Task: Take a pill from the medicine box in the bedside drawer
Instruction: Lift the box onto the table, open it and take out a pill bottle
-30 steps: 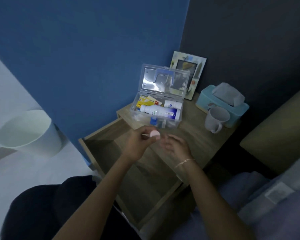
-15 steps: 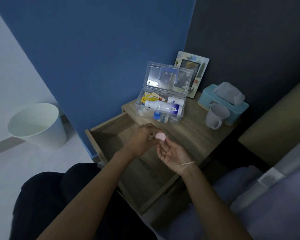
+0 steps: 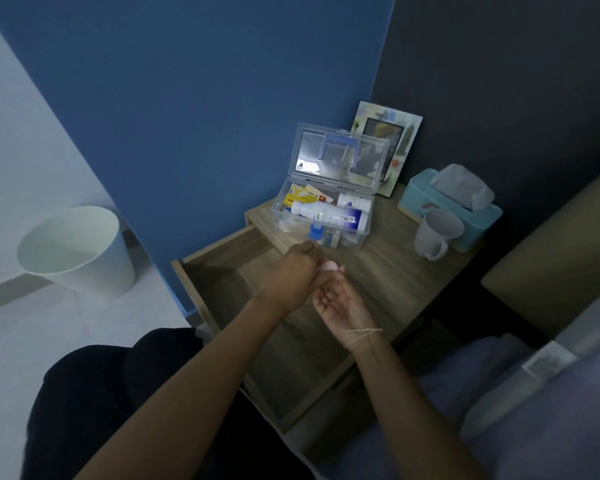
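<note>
The clear plastic medicine box (image 3: 340, 157) stands on the bedside table (image 3: 388, 275) with its lid up. Inside lie a white and blue bottle (image 3: 329, 214), a second white bottle (image 3: 354, 202) and yellow packets. In front of the box, my left hand (image 3: 291, 278) is shut on a small pink-ended container (image 3: 328, 266), tipped over my right hand. My right hand (image 3: 340, 299) lies palm up just under it, fingers loosely curled. I cannot make out a pill in the palm. The drawer (image 3: 219, 271) below both hands is pulled out.
A grey mug (image 3: 433, 233), a light blue tissue box (image 3: 426, 199) and a picture frame (image 3: 407, 133) stand at the back right of the table. A white bin (image 3: 77, 251) stands on the floor at left. Bedding (image 3: 534, 410) lies at lower right.
My right hand has turned palm up and moved under my left hand. My left hand has tipped the pink-ended container down toward that palm.
</note>
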### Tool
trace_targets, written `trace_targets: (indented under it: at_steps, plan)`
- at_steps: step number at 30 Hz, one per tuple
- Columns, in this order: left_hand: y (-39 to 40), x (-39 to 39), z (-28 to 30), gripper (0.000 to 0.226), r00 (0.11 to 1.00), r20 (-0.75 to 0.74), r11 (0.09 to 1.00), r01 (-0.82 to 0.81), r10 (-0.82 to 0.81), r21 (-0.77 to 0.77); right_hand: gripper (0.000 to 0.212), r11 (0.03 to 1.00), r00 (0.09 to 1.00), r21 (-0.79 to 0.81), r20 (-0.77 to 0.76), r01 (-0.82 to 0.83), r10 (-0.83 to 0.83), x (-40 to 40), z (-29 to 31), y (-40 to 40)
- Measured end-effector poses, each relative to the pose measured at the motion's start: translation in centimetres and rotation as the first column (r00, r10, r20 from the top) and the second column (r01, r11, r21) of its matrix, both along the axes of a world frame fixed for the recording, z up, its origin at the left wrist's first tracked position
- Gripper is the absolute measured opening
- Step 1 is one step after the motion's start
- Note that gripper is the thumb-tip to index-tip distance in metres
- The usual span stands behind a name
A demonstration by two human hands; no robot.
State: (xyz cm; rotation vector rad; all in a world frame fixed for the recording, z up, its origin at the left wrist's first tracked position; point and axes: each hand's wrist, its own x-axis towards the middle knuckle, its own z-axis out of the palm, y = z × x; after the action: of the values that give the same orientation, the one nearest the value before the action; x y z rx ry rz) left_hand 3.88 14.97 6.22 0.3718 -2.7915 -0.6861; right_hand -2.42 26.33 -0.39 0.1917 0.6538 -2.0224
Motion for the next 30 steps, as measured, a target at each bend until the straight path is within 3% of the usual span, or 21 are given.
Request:
trace_targets:
  at_steps: [3, 7, 12, 15, 18, 21, 25, 30]
  plan:
    - [-0.1, 0.1, -0.2, 0.042, 1.000, -0.018, 0.999, -0.004, 0.005, 0.049, 0.026, 1.000, 1.000, -0.006, -0.003, -0.008, 0.008, 0.0, 0.0, 0.0]
    - [-0.7, 0.2, 0.4, 0.048, 0.985, -0.023, 0.955, 0.173, -0.173, 0.241, 0.033, 0.997, 0.999, 0.064, -0.016, -0.035, 0.036, -0.3, 0.4, 0.0]
    - [-0.9, -0.8, 0.4, 0.034, 0.991, 0.068, 0.969, 0.094, -0.111, 0.227, 0.036, 0.993, 0.999, 0.111, 0.015, -0.037, 0.036, -0.6, 0.3, 0.2]
    - [-0.8, -1.3, 0.5, 0.037, 0.996, 0.068, 0.983, 0.043, -0.056, 0.180, 0.040, 0.996, 0.999, 0.081, 0.009, -0.039, 0.039, -0.8, 0.2, 0.4]
    - [-0.6, -1.3, 1.1, 0.051, 0.987, 0.033, 0.961, 0.147, -0.159, 0.233, 0.051, 0.997, 1.000, 0.076, 0.019, -0.019, 0.017, -1.0, 0.1, 0.7]
    - [-0.6, -1.7, 1.3, 0.035, 0.973, 0.062, 0.960, 0.206, -0.220, 0.188, 0.047, 0.997, 0.999, 0.074, 0.032, -0.012, 0.010, -1.3, 0.0, 0.9]
    - [-0.5, -2.4, 1.4, 0.025, 0.987, 0.092, 0.974, 0.109, -0.129, 0.197, 0.030, 0.998, 1.000, 0.064, 0.003, -0.030, 0.029, -1.7, 0.0, 1.0]
    - [0.0, -3.0, 1.2, 0.041, 0.995, 0.102, 0.990, -0.026, 0.012, 0.138, 0.031, 0.998, 0.998, 0.050, -0.037, -0.042, 0.044, -2.0, 0.2, 0.9]
